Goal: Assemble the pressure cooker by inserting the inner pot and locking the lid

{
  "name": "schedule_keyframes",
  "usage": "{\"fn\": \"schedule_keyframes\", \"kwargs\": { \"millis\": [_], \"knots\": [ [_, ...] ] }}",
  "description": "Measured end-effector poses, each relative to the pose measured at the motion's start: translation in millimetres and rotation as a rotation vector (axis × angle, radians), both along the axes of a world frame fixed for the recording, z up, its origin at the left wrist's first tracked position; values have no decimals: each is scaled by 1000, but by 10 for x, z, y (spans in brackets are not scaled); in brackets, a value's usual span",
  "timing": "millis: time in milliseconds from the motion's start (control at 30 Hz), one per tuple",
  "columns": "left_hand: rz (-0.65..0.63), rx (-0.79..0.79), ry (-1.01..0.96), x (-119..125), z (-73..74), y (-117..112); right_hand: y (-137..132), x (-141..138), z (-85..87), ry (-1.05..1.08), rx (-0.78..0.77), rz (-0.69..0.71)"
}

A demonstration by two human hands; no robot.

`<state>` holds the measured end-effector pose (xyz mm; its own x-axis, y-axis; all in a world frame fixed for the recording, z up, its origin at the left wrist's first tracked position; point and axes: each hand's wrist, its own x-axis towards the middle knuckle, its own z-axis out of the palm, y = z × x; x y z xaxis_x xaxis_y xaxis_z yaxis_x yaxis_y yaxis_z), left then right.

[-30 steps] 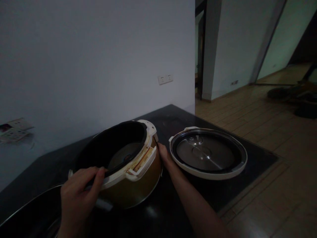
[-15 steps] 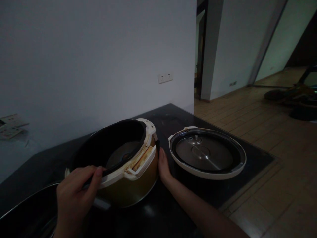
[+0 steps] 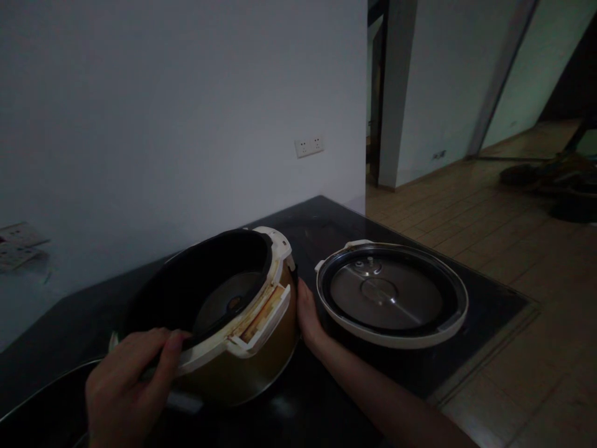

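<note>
The cooker sits tilted on the dark surface, open and with nothing in it. The left hand curls over its near rim. The right hand lies flat against its side, gripping nothing. The lid is already off, lying inside-up just beside.

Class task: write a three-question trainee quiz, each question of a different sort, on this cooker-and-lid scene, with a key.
1. True or false: the lid sits closed on the electric cooker.
2. The left hand grips: A) the cooker's rim; B) the lid; C) a spoon.
3. With the right hand against its side, is the cooker upright or tilted?
Key: 1 false, the lid lies apart on the counter, inner side up. 2 A. 3 tilted.
</note>
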<state>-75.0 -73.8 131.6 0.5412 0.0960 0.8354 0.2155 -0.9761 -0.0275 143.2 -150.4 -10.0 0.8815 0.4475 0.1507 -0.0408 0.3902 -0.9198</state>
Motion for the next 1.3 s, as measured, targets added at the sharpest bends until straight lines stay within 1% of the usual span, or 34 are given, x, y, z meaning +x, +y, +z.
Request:
{"fn": "schedule_keyframes", "kwargs": {
  "millis": [100,167,233,300,400,467,600,767,867,967,1067,1200,1267,1300],
  "knots": [
    [-12,8,9,-27,-34,48,-81,-123,90,-20,34,3],
    [3,-10,16,-44,-57,69,-75,-121,137,-28,47,15],
    [22,-25,23,-54,-71,76,-11,-37,169,-30,48,36],
    [34,-37,19,-54,-73,73,96,111,194,-30,37,69],
    [31,-27,7,-44,-55,59,257,342,231,-47,26,136],
    [27,-13,1,-38,-42,54,317,441,260,-67,33,173],
    [15,-6,5,-42,-27,49,342,509,314,-101,57,207],
    [25,-50,17,-26,10,15,385,567,346,-119,54,234],
    [19,-36,14,-25,4,23,376,550,347,-102,38,201],
    [41,-11,17,-58,-48,74,281,430,349,-60,7,129],
    [70,-19,35,-95,-101,120,111,185,367,-17,-16,68],
    [77,-52,39,-100,-119,123,-173,-346,346,18,-13,5],
    [76,-66,24,-92,-112,111,-324,-673,275,86,-32,-25],
    [78,-75,21,-90,-108,105,-398,-838,226,74,-54,-21]
  ]
}}
